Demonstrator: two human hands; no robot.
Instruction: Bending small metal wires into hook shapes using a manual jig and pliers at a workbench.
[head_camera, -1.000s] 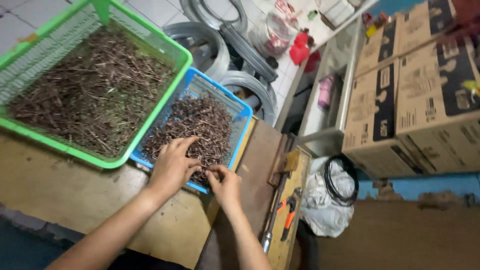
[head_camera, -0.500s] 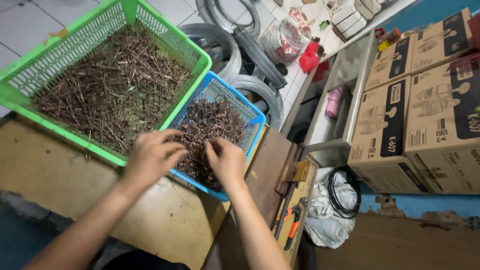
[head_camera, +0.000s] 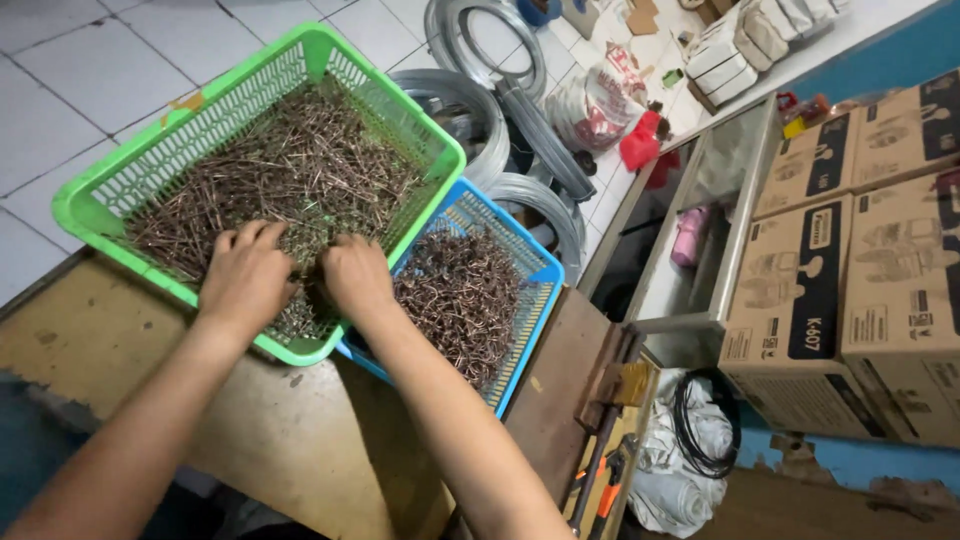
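Left hand: the left hand (head_camera: 245, 280) is down in the near corner of the green basket (head_camera: 95, 205), palm down, fingers loosely curled and pressed into the pile; whether it has actually closed on anything, I cannot tell, since the palm hides it.
Right hand: the right hand (head_camera: 355, 275) sits just beside the left one, at the near right wall of the same basket, fingers bent and dug into the metal; a grip is likely, but what lies under the fingers is out of sight.
Green basket: big, slotted plastic, tilted across the far left of the surface (head_camera: 110, 330), heaped with thin straight brown metal pins (head_camera: 290, 165), rusty-looking, lying every which way.
Blue basket: the smaller blue basket (head_camera: 530, 300) is tucked right up against the green one on its right, partly under its rim, holding a darker heap of bent metal hooks (head_camera: 465, 295). Side by side like that, both piles sit within easy reach of either hand.
Surface: worn yellow-brown board, both baskets resting on it near the person.
Right side: cardboard boxes (head_camera: 870, 260) stacked at the right; orange-handled pliers (head_camera: 610, 480) lie low on the wooden ledge.
Far floor: coils of grey wire (head_camera: 480, 45) on white tiles, a red container (head_camera: 640, 145) beyond them.
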